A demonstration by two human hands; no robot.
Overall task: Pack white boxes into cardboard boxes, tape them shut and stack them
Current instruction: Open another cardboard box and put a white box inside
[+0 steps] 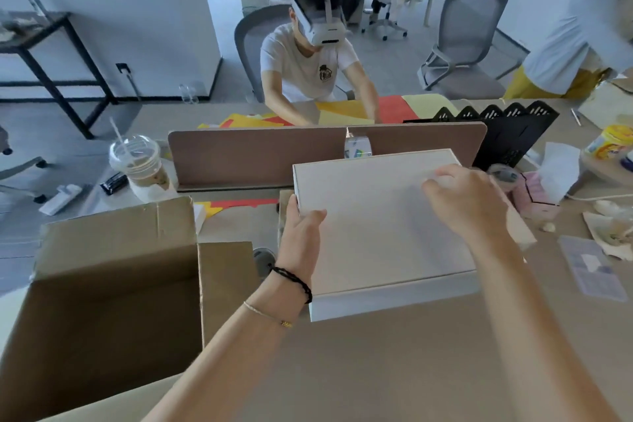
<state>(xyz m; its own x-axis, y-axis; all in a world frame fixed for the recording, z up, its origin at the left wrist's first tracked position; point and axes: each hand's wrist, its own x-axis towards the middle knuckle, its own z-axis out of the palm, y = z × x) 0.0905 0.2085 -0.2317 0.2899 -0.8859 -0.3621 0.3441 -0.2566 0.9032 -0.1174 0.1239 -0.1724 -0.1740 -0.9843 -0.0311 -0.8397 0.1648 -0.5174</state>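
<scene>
While unmarked, white box [376,226] rests between both hands [303,233].

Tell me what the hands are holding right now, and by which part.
The left hand grips the white box at its left edge, thumb on the lid. The right hand rests on the lid near the far right corner; whether it grips cannot be told.

Tan desk [376,370] w/ a brown divider panel [260,154] across the back. On it: open cardboard box [102,301] at left, flat white box [380,226] mid, iced drink cup [140,164] by the divider, black file rack [507,134], pink tissue pack [537,195] at right, colored paper scraps [239,204].
</scene>
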